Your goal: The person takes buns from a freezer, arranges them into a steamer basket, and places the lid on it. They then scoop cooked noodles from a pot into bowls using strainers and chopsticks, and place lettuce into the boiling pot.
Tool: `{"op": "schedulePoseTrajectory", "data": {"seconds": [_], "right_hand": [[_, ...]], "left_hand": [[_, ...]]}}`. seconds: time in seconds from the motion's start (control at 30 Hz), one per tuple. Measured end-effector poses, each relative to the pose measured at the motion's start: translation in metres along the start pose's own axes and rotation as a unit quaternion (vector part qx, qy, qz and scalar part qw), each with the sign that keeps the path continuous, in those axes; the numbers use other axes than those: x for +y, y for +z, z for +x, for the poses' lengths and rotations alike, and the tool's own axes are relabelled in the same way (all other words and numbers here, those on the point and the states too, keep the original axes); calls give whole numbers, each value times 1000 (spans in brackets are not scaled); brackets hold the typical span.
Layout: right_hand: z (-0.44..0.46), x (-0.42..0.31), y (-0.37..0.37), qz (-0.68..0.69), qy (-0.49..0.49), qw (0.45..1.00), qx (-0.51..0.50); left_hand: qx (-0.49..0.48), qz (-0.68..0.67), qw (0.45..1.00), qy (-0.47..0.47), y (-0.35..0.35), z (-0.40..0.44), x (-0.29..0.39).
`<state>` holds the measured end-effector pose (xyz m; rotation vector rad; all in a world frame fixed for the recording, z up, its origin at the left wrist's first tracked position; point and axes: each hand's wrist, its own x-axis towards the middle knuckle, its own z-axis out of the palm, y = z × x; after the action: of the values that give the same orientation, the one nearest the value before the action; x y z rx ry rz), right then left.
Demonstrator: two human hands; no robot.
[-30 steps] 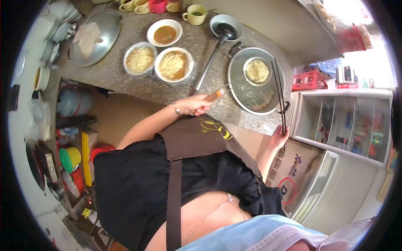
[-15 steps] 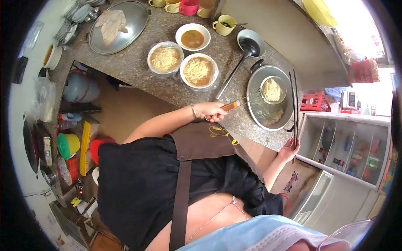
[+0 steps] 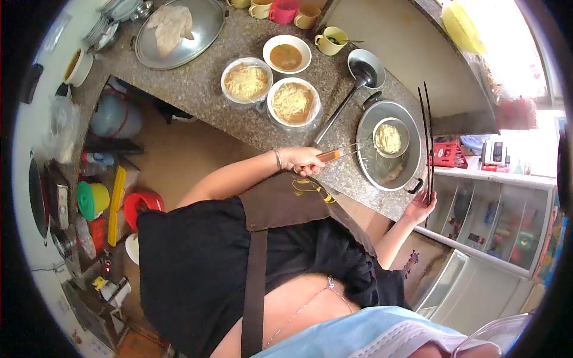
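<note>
My left hand [image 3: 303, 160] is wrapped round the wooden handle of a strainer [image 3: 391, 138], whose basket holds pale noodles inside the large metal pot [image 3: 365, 164]. My right hand [image 3: 421, 206], right of the pot, grips long dark chopsticks [image 3: 428, 143] that point up and away. Left of the pot, a black ladle [image 3: 337, 113] lies across the counter with its head in a metal bowl [image 3: 378, 64]. Two bowls of noodles, one [image 3: 246, 82] beside the other [image 3: 292, 102], stand near a white bowl of brown broth [image 3: 287, 54]. Something pale lies low in the pot.
A large metal lid [image 3: 206, 37] with a cloth on it lies at the back left of the counter [image 3: 179, 89]. Several cups, one yellow [image 3: 330, 41], line the back. A glass-doored cabinet [image 3: 489, 221] stands at the right. A red basin [image 3: 143, 206] is low at the left.
The view has shifted, so the counter items appear further right. The strainer's handle now shows more fully in my left hand. Both hands keep their hold.
</note>
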<state>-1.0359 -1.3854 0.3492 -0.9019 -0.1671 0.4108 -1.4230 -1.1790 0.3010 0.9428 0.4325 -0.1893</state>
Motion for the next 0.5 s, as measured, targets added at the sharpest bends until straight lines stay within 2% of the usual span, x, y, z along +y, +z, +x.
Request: {"op": "schedulePoseTrajectory", "data": {"seconds": [0.07,0.13,0.2,0.27,0.33,0.4,0.5], "right_hand": [[4,2,-2,-14,-19,1000,-8],[5,-1,1,-21,-34,997,-69],[0,-13,14,20,-12,998,-55],[-12,-30,37,4,-39,999,-13],[-16,-37,39,-45,-53,997,-32],[-19,-38,41,-71,-50,996,-29],[-21,1,62,-146,-2,988,-57]], "left_hand": [[-26,-139,990,-13,-6,15,-17],[-1,-111,994,-4,6,14,0],[7,-95,995,25,13,-6,11],[-4,-136,989,53,0,-33,8],[28,-161,985,59,-6,-70,11],[91,-164,979,79,-4,-111,18],[284,-27,952,109,-11,-166,20]]}}
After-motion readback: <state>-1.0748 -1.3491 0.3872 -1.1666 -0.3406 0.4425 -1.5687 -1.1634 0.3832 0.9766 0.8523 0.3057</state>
